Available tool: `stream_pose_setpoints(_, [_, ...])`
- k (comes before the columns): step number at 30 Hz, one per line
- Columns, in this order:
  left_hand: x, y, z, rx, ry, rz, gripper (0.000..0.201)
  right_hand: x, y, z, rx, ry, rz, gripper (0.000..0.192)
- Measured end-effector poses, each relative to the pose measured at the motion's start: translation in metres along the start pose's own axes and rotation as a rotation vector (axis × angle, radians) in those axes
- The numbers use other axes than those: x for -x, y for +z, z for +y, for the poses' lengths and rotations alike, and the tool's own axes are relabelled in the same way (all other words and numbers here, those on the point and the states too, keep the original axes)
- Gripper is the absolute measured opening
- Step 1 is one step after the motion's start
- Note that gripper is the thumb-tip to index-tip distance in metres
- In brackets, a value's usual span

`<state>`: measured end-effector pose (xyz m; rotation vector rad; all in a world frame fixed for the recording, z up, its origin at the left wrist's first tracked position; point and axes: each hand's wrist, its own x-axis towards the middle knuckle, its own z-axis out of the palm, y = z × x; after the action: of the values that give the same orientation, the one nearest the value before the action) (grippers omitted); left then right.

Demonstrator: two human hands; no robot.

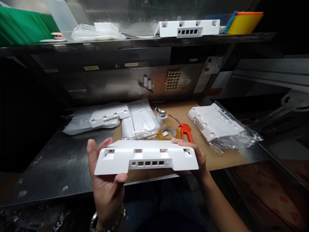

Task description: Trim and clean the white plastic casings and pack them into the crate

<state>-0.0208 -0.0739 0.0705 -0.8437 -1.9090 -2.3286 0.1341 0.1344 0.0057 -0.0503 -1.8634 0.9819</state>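
I hold a long white plastic cover (145, 156) flat in front of me, above the near edge of the workbench. It has a row of small rectangular slots in its front lip and square notches along the top. My left hand (106, 187) grips its left end, thumb on the lower edge. The right end rests in my right hand (196, 158), whose fingers curl over the top. A bracelet sits on my left wrist.
On the brown board (217, 158) lie a tape roll (169, 131), an orange air blow gun (185, 129), a metal bell-like part (161, 113) and bagged white covers (217, 125). More bagged parts (138, 120) and a loose cover (109, 115) lie left. Another cover (189, 28) is on the shelf above.
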Motion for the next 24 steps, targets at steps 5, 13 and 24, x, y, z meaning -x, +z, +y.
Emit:
stream_pose_setpoints(5, [0.009, 0.004, 0.004, -0.056, 0.037, -0.047, 0.102, 0.01, -0.001, 0.011, 0.012, 0.022, 0.044, 0.064])
stream_pose_setpoints(13, [-0.007, -0.026, -0.011, 0.753, -0.621, -0.136, 0.076, 0.014, 0.0, 0.013, -0.073, -0.067, 0.04, 0.039])
stream_pose_setpoints(24, [-0.025, -0.072, -0.032, 1.364, -0.754, -0.612, 0.051, -0.087, 0.002, 0.085, 0.766, 0.335, -0.693, 0.018])
